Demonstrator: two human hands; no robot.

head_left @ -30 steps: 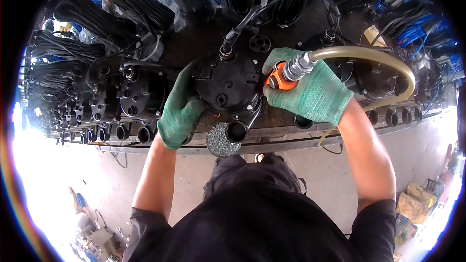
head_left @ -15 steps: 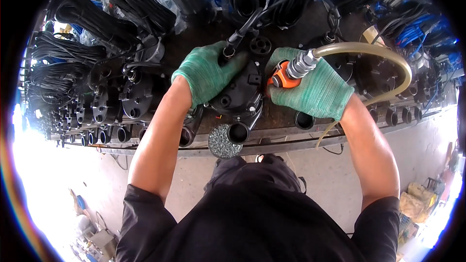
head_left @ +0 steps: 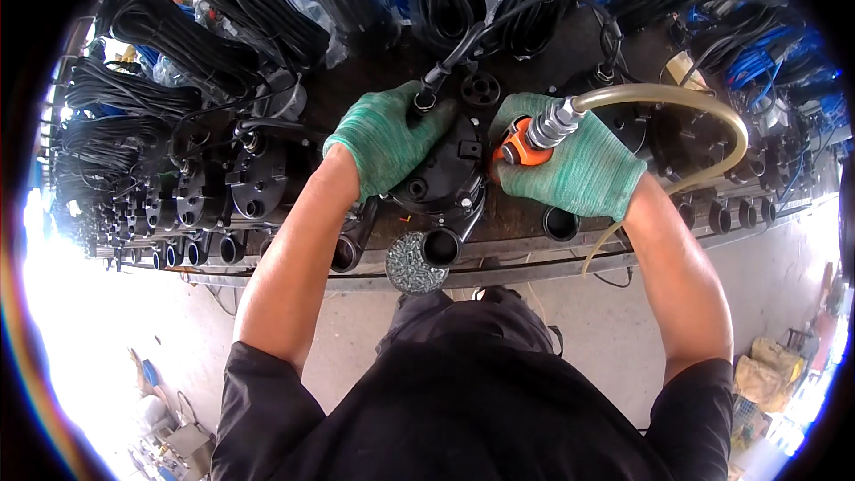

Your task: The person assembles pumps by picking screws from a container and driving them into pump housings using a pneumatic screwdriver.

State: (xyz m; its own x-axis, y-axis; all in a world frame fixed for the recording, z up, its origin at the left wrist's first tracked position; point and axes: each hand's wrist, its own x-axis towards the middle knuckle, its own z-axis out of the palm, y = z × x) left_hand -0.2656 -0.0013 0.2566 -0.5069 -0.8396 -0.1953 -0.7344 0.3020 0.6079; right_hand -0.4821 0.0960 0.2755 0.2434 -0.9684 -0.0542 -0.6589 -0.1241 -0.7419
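Note:
In a green knit glove, my left hand point(head_left: 383, 141) curls over the left side of a round black pump housing point(head_left: 448, 165), its thumb across the top beside the cable fitting point(head_left: 429, 93). My right hand point(head_left: 579, 165), gloved alike, is wrapped around an orange air tool point(head_left: 527, 147) at the housing's right side. A metal coupling point(head_left: 554, 121) joins the tool to a yellowish air hose point(head_left: 712, 102). The tool's working end is hidden behind my right hand. Just below the housing, a round container of small screws point(head_left: 410, 265) sits beside a black outlet pipe point(head_left: 442, 248).
More black pump housings point(head_left: 258, 180) stand in a row along the bench on both sides. Thick coils of black cable point(head_left: 183, 31) and blue cable point(head_left: 757, 58) line the back. A small black wheel-shaped part point(head_left: 481, 87) lies behind the housing. The bench edge point(head_left: 508, 273) runs before my body.
The whole picture has shifted slightly. Both hands keep the same holds on the pump housing and the air tool, with hardly any movement.

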